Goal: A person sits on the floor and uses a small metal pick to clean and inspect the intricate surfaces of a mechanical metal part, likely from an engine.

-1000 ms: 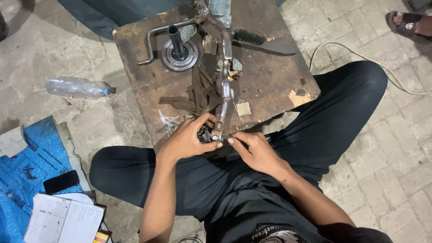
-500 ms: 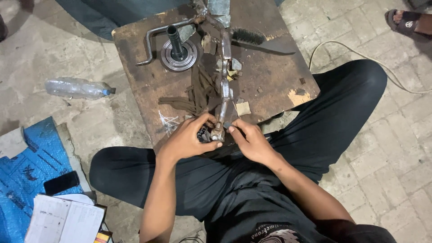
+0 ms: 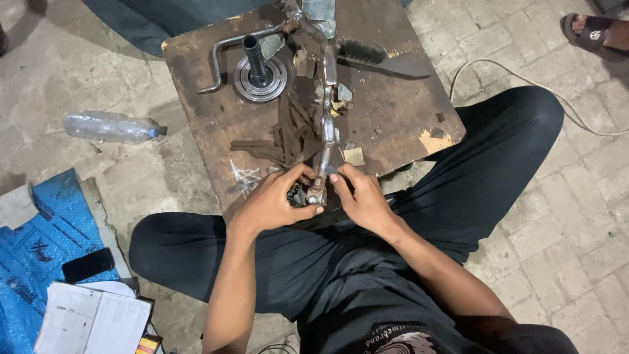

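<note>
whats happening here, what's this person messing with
A person sits on the floor at a low wooden board. Both hands work at the near end of a long metal rod: the left hand grips a small dark part beside it, and the right hand pinches the rod's tip. A wire brush, a rag and a round metal hub lie farther back.

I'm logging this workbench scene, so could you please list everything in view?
wooden board: one, brown, on the paved floor
metal linkage: one, grey, along the board to the hands
round hub: one, steel with black shaft, board's far left
wire brush: one, dark, board's far right
rag: one, brown, mid-board
plastic bottle: one, clear, floor left
blue sheet: one, lower left
papers: white, lower left
left hand: grips the linkage's near end
right hand: fingers the same end
</note>
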